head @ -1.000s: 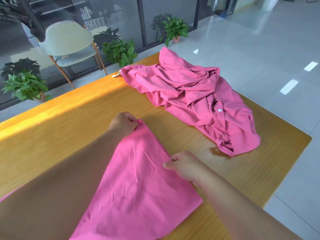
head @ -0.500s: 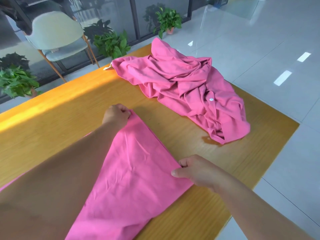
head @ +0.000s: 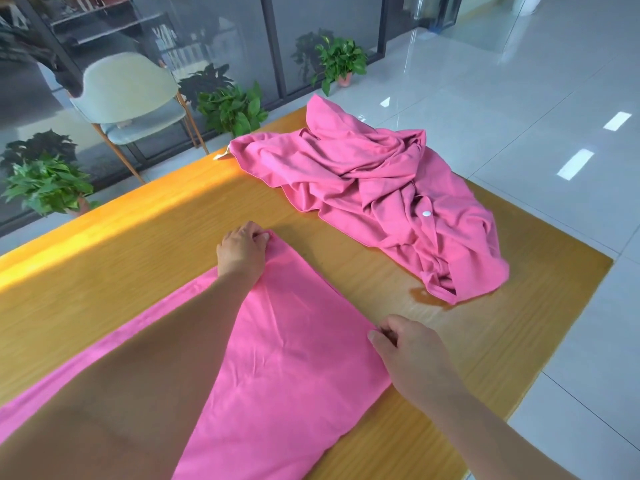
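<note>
On the near half of the wooden table [head: 145,271], a flat pink cloth [head: 294,368] lay spread in front of you, running from its far edge back toward you and off the bottom of the view. Your left hand [head: 242,254] pinched the far left corner of that cloth, fingers curled over the fabric and the knuckles up, with your forearm lying across the cloth. Your right hand [head: 412,355] pinched the far right corner between thumb and curled fingers, close to the table's right edge. The edge between your two hands ran straight and fairly taut. Farther back on the table, well apart from the flat cloth, a crumpled pink garment [head: 374,188] with a white button [head: 426,213] sat in a heap. Beyond the table stood a pale chair [head: 128,95] and potted plants [head: 232,109] against the glass wall.
</note>
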Motion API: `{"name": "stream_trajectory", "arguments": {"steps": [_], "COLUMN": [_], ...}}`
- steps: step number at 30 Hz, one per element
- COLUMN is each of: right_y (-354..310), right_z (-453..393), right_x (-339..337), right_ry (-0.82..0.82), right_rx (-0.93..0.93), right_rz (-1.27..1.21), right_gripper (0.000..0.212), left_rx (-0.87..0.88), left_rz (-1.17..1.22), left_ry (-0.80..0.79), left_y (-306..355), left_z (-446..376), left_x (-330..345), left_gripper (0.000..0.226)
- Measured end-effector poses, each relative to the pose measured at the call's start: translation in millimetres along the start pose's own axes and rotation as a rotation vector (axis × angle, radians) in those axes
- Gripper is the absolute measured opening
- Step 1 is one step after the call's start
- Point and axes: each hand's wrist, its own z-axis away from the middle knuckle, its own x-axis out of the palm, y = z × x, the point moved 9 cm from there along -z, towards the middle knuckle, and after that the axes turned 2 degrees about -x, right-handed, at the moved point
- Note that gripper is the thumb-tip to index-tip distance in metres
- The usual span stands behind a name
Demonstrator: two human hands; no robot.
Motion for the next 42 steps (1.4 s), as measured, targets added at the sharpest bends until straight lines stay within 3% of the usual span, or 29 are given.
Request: {"name": "stream_trajectory", "arguments": {"steps": [6,11,13,15,16,18,21,26,28,30,34,37,39,42], "right_y": [0,-1,-6,-20,-31,-57,-99,-86,-63,-46,-23,-30,-51,-91], "right_z": [0,1,1,3,4,8,21,14,12,11,6,5,13,24], "right_x": [-2,-8,-8,-13,-16,-8,44,108,101,75,59,55,61,97], "right_ry": [0.025,0.082,0.080,0.137,0.197,0.256,0.130,-0.119,-0.132,0.009,0.011,0.045,0.067,-0.044], "right_rx": [0.055,0.064,0.030,-0.047,-0.114,-0.279,-0.572,-0.538,-0.507,-0.470,-0.378,-0.357,-0.413,-0.599], "right_rz": [-0.006,-0.047,0.036,0.286,0.413,0.441,0.371,0.554,0.592,0.639,0.665,0.716,0.649,0.530], "right_gripper": [0.025,0.021,0.020,0.008,0.007,0.029,0.041,0.062,0.073,0.079,0.075,0.069,0.064,0.064], "left_rx": [0.124,0.087,0.121,0.258,0.348,0.492,0.523,0.492,0.481,0.476,0.454,0.415,0.371,0.329], "left_rz": [-0.057,-0.049,0.016,0.031,0.024,-0.005,-0.115,-0.387,-0.442,-0.473,-0.509,-0.459,-0.331,-0.177], "left_ry": [0.110,0.215,0.346,0.398,0.365,0.211,-0.059,-0.289,-0.305,-0.308,-0.338,-0.378,-0.296,-0.142], "left_y": [9,12,17,26,28,29,24,16,15,14,14,15,12,-5], "left_z": [1,3,21,49,61,77,78,72,70,72,68,72,85,126], "left_x": [4,-15,-35,-42,-37,-16,13,37,37,38,41,34,19,-9], "left_gripper": [0.022,0.030,0.027,0.019,0.016,0.021,0.056,0.076,0.079,0.087,0.094,0.079,0.064,0.056]}}
